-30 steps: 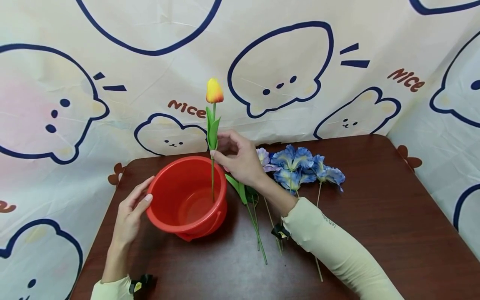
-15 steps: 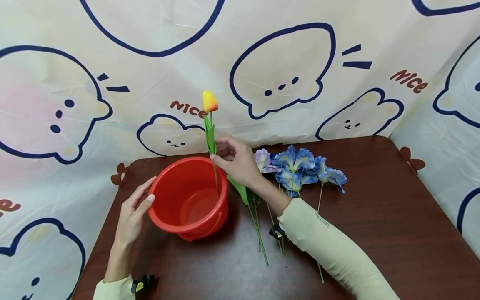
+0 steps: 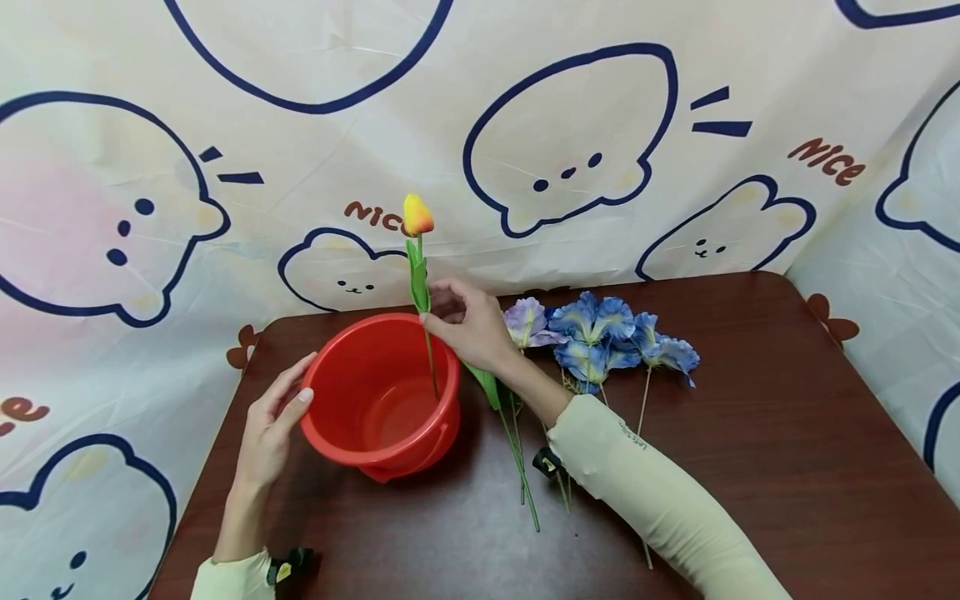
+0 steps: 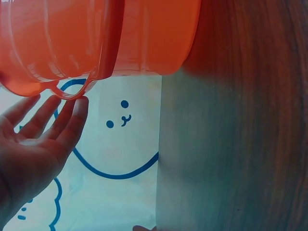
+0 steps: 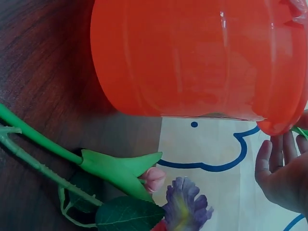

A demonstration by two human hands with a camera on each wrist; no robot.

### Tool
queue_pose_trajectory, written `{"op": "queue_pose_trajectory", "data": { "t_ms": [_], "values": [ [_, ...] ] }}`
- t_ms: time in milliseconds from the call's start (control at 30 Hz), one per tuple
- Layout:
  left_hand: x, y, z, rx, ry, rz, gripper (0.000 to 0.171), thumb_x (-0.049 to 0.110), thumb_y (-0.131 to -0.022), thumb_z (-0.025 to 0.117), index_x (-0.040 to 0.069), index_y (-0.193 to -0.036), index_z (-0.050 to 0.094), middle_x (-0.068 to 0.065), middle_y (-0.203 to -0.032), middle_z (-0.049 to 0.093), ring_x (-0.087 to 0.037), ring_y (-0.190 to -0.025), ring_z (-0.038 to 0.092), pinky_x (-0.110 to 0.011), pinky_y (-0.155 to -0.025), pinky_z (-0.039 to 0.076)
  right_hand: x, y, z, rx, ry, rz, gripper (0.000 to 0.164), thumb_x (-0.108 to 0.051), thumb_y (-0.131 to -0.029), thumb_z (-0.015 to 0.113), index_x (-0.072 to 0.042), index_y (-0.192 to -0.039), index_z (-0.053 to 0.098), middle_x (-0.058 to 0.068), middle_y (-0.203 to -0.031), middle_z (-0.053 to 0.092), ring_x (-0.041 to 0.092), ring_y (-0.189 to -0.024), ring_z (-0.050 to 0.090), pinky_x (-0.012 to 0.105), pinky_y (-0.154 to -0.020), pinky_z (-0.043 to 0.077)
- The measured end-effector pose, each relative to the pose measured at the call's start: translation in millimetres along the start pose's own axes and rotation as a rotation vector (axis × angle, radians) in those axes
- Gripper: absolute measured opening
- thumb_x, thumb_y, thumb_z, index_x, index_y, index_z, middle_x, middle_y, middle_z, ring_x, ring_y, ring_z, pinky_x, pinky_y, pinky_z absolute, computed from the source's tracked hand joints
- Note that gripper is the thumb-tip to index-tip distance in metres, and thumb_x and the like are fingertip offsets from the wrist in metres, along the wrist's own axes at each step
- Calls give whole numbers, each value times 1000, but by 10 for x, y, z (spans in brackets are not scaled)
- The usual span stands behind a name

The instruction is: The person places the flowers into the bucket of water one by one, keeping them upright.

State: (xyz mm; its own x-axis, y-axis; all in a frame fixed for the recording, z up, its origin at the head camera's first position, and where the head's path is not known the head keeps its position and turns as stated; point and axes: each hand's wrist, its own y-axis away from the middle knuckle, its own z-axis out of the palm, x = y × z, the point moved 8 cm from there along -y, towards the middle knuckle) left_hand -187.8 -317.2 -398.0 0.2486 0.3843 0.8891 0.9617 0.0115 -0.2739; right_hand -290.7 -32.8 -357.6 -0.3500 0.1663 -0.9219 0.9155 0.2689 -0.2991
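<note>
My left hand (image 3: 266, 435) holds the red bucket (image 3: 408, 450) at its left rim, with the thumb at the edge; in the left wrist view its fingers (image 4: 72, 125) reach up to the bucket's side by the handle lug. Between thumb and fingers, my right hand (image 3: 476, 329) pinches an artificial tulip (image 3: 418, 215), yellow and orange, just below its green leaves. The tulip stands nearly upright, its stem running down inside the bucket near the right wall. In the right wrist view, the right hand (image 5: 284, 168) is beside the bucket's rim.
Right of the bucket lie blue irises (image 3: 592, 321), a lilac iris (image 3: 528, 321) and green stems (image 3: 517, 467), partly under the right forearm. A pink tulip bud (image 5: 154, 179) and a dark green leaf (image 5: 130, 215) show below the bucket. A patterned cloth (image 3: 570, 108) hangs behind the brown table (image 3: 787, 467).
My right hand has lowered the tulip; its bloom is lower and slightly further left, with a slight tilt. The left hand stays on the bucket rim.
</note>
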Motion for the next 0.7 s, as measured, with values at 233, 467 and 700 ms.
{"op": "queue_pose_trajectory", "data": {
  "t_ms": [233, 467, 700],
  "values": [
    [-7, 2, 9, 2, 0, 3, 48, 7, -109, 54, 5, -157, 54, 22, -139, 66, 4, -114, 71, -12, -89, 59, 41, -8, 41, -11, 12, -1, 35, -13, -97, 79, -8, -130, 69, 11, -116, 78, 24, -106, 75, 29, -90, 65],
    [-17, 0, 21, 3, 0, 1, 48, 8, -109, 53, 5, -157, 54, 21, -139, 66, 4, -114, 71, -12, -89, 59, 88, -5, 22, -16, 31, 43, 35, -16, -96, 80, -8, -129, 69, 9, -116, 78, 22, -107, 75, 30, -92, 65],
    [-12, -2, 7, 10, 11, 11, 47, 6, -109, 53, 5, -156, 55, 19, -139, 68, 3, -113, 72, -12, -89, 59, 116, 131, -135, -11, 12, 89, 37, -19, -97, 80, -8, -131, 69, 8, -118, 78, 21, -109, 75, 35, -96, 63]
  ]
}}
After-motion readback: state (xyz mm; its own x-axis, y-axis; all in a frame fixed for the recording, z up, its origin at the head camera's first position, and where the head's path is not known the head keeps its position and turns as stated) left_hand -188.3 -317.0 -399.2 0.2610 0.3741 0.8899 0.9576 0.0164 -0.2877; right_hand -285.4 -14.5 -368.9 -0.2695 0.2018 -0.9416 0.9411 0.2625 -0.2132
